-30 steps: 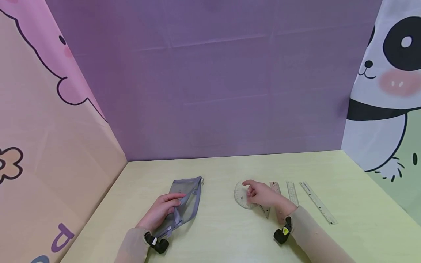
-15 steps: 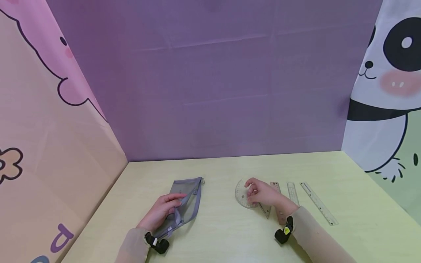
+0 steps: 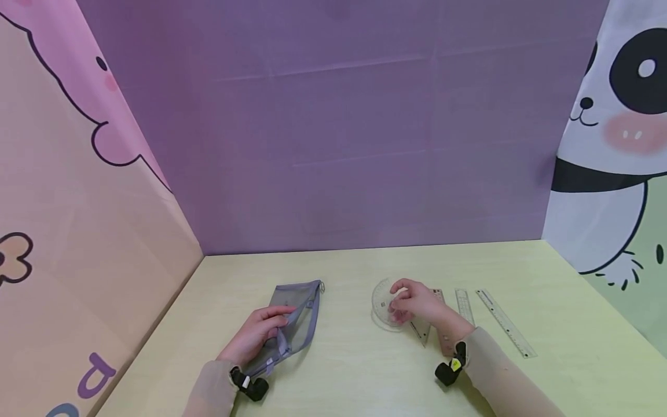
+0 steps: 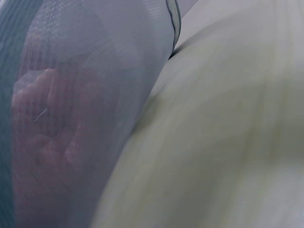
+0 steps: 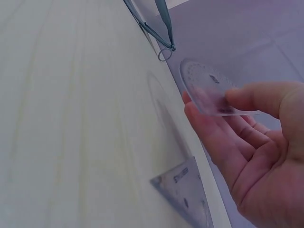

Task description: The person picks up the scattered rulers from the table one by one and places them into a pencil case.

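Note:
A clear protractor (image 3: 381, 300) is pinched between the thumb and fingers of my right hand (image 3: 419, 304). In the right wrist view, the protractor (image 5: 202, 80) is tilted, raised off the table with its shadow below. My left hand (image 3: 256, 333) grips the edge of a grey-purple mesh zip pouch (image 3: 294, 295), its mouth partly spread. Through the mesh in the left wrist view, fingers (image 4: 61, 128) show dimly. Just under my right hand lies a clear set square (image 3: 420, 331), seen also in the right wrist view.
Right of the set square lies a pinkish clear strip (image 3: 446, 344), partly hidden by my right hand. Beyond it are a short clear ruler (image 3: 462, 304) and a longer ruler (image 3: 505, 322), slanting on the pale table (image 3: 354, 370). A purple backdrop (image 3: 365, 174) stands behind.
My right hand has taken hold of the protractor and lifted it off the table, its shadow now apart from it. The left hand and the pouch have stayed put.

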`<state>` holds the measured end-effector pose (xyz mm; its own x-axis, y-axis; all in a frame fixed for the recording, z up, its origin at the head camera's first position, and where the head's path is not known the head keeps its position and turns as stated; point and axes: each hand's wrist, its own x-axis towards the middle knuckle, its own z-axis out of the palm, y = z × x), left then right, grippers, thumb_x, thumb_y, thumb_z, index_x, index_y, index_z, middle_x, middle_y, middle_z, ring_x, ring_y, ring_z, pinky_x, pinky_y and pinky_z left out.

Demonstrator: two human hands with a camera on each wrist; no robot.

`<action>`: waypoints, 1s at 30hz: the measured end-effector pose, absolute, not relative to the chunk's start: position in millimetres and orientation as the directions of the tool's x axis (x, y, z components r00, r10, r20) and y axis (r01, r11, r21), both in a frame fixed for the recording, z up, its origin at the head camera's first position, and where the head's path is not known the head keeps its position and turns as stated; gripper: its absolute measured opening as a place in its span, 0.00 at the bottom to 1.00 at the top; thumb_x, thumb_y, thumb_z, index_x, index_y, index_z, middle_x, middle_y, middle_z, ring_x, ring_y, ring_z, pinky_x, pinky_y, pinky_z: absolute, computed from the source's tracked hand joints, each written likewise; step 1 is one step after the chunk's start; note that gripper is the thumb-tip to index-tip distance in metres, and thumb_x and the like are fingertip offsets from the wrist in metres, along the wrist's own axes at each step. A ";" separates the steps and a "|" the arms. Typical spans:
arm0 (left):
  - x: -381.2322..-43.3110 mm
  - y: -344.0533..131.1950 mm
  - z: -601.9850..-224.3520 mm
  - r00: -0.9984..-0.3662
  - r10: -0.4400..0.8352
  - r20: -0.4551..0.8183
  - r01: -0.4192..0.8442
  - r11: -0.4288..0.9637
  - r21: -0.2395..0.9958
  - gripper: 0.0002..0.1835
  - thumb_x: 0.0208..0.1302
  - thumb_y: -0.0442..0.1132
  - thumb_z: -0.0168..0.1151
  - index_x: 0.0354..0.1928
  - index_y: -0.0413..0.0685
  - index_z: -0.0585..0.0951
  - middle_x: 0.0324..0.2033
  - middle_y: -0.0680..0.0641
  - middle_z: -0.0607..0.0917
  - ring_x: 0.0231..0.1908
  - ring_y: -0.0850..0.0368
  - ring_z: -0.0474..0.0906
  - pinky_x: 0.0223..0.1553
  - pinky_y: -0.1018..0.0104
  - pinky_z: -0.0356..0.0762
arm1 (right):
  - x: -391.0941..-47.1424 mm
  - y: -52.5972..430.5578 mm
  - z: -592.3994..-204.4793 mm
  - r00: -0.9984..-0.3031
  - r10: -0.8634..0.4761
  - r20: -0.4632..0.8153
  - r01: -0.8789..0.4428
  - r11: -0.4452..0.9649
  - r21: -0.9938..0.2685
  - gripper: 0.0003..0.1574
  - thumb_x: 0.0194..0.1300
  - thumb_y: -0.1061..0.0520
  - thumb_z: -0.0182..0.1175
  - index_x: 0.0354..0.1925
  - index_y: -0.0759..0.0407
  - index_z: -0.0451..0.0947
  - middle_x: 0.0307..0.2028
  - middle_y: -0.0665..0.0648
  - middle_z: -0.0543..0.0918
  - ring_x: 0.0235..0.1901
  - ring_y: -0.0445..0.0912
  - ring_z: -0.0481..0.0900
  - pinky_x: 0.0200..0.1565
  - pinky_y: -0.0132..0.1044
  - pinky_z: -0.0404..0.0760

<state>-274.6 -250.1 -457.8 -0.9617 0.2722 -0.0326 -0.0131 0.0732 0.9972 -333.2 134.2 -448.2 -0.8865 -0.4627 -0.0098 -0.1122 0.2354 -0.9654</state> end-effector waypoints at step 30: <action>-275.1 -250.6 -460.0 -0.961 0.276 -0.015 0.005 0.072 0.997 0.22 0.66 0.33 0.56 0.60 0.27 0.73 0.41 0.51 0.78 0.39 0.61 0.72 0.38 0.69 0.74 | -332.6 135.3 -451.7 -0.901 -0.434 -0.007 -0.090 0.202 -0.975 0.13 0.67 0.61 0.55 0.46 0.70 0.72 0.31 0.60 0.84 0.26 0.49 0.84 0.30 0.43 0.83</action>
<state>-275.1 -250.6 -460.0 -0.9609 0.2764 -0.0151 0.0051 0.0724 0.9974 -332.6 135.3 -451.7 -0.9007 -0.4344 -0.0073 -0.0896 0.2020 -0.9753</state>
